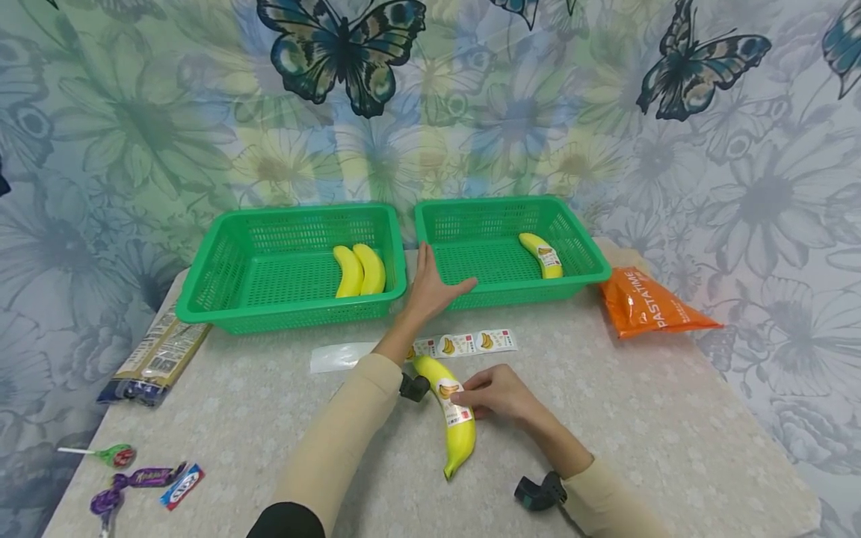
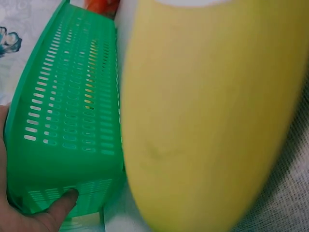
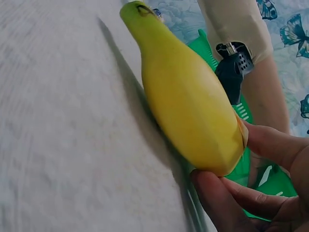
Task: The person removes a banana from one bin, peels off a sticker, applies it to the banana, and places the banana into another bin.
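A yellow banana (image 1: pixel 460 433) with a banana-picture sticker (image 1: pixel 449 401) lies at the table's middle. My right hand (image 1: pixel 501 394) grips it from the right side; in the right wrist view the fingers (image 3: pixel 219 200) hold its far end. My left hand (image 1: pixel 430 288) reaches to the near left corner of the right green basket (image 1: pixel 501 295), fingers and thumb spread. In the left wrist view its thumb (image 2: pixel 63 208) lies along that basket's wall. One stickered banana (image 1: pixel 534 246) is inside. Behind my left forearm lies a sticker strip (image 1: pixel 464 344).
A left green basket (image 1: pixel 289 317) holds two plain bananas (image 1: pixel 368 269). An orange PASTATIME bag (image 1: pixel 649 306) lies at right. A long tan packet (image 1: pixel 158 359) rests at left, with a green lollipop (image 1: pixel 116 456), purple candies (image 1: pixel 149 477) and a small blue-red bar (image 1: pixel 181 487) in front.
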{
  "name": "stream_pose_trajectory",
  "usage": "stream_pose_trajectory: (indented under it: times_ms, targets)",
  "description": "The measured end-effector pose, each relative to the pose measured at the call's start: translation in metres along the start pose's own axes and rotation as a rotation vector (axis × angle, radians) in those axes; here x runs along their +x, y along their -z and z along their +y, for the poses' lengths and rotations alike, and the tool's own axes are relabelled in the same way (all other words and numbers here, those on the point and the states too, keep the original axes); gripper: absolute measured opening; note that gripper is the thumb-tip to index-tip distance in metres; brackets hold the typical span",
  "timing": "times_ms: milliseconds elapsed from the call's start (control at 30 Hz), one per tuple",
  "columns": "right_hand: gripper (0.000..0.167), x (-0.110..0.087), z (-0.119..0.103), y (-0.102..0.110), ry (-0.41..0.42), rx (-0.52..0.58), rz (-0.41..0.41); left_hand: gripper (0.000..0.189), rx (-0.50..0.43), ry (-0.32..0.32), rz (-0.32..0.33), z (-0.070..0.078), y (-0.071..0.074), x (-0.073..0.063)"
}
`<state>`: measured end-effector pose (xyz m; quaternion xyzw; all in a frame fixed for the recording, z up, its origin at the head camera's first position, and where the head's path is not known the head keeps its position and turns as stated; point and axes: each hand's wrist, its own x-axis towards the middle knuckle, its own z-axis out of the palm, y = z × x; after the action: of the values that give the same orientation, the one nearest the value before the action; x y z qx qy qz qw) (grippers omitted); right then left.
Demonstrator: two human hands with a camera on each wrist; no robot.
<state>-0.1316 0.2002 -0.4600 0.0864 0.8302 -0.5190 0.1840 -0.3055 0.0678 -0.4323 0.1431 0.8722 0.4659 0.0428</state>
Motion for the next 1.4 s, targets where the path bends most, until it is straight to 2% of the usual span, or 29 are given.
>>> stream_pose_trajectory:
  times_ms: [333, 600, 800, 967, 1100, 1167, 1267, 1333, 1400]
  targets:
    - [0.043, 0.000, -0.004, 0.028, -0.027, 0.003, 0.017, 0.120, -0.001, 0.002, 0.008, -0.001, 0.002, 0.003]
    - [0.045, -0.010, -0.019, 0.069, 0.003, -0.059, -0.050, 0.120, 0.009, 0.002, 0.010, 0.000, 0.002, 0.003]
    - [0.047, -0.017, -0.035, 0.103, 0.070, -0.128, -0.109, 0.119, -0.016, -0.009, 0.014, 0.001, -0.001, 0.003]
    - [0.049, -0.025, -0.058, 0.139, 0.099, -0.167, -0.139, 0.119, -0.005, -0.004, 0.001, 0.002, -0.003, 0.001]
    - [0.052, -0.026, -0.083, 0.168, 0.103, -0.207, -0.111, 0.119, 0.021, -0.002, 0.007, 0.001, -0.003, 0.001]
    - [0.055, -0.023, -0.095, 0.181, 0.099, -0.285, -0.054, 0.119, 0.017, -0.005, 0.012, 0.001, -0.002, 0.000]
    - [0.059, -0.014, -0.111, 0.196, 0.104, -0.346, -0.024, 0.119, 0.009, -0.007, 0.017, 0.001, 0.000, -0.001]
    - [0.061, -0.007, -0.121, 0.205, 0.102, -0.359, -0.010, 0.120, 0.004, -0.007, 0.017, 0.000, 0.000, -0.002]
    - [0.062, 0.001, -0.130, 0.214, 0.110, -0.326, -0.031, 0.119, -0.009, -0.005, 0.019, -0.001, 0.000, -0.003]
